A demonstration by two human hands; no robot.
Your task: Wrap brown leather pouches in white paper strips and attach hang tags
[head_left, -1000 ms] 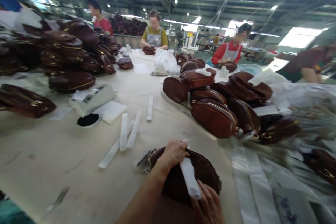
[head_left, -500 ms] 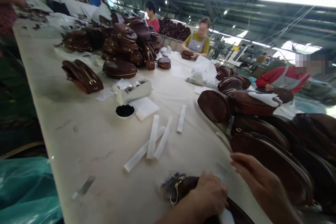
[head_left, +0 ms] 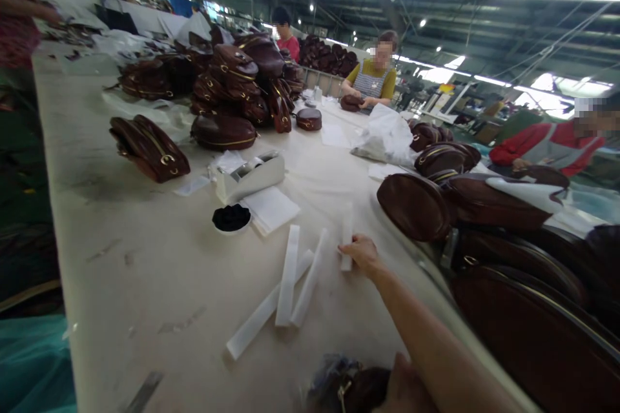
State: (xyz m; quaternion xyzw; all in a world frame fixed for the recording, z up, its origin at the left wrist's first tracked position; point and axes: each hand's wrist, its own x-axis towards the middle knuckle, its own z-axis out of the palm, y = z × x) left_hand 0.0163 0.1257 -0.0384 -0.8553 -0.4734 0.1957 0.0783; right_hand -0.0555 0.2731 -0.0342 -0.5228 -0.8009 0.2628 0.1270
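Stretched forward over the table, my right hand (head_left: 361, 253) has its fingers closed on a white strip (head_left: 347, 222) that stays close to the tabletop. Left of it lie several more white strips (head_left: 287, 276), partly crossing each other. At the bottom edge, a dark brown leather bag (head_left: 371, 387) is cut off by the frame, with clear plastic wrapping about its metal hardware. My left hand (head_left: 407, 387) is against that bag, mostly out of frame behind the right forearm, its fingers hidden.
A tape dispenser (head_left: 249, 177), white sheets (head_left: 271, 208) and a dish of black material (head_left: 231, 218) stand ahead. Brown bags pile up at the back left (head_left: 232, 87) and along the right (head_left: 533, 329). Co-workers (head_left: 375, 77) handle bags across the table.
My right hand has left the bag and reached forward to the single white strip. The view has swung, so the bag and my left hand sit lower, at the bottom edge.
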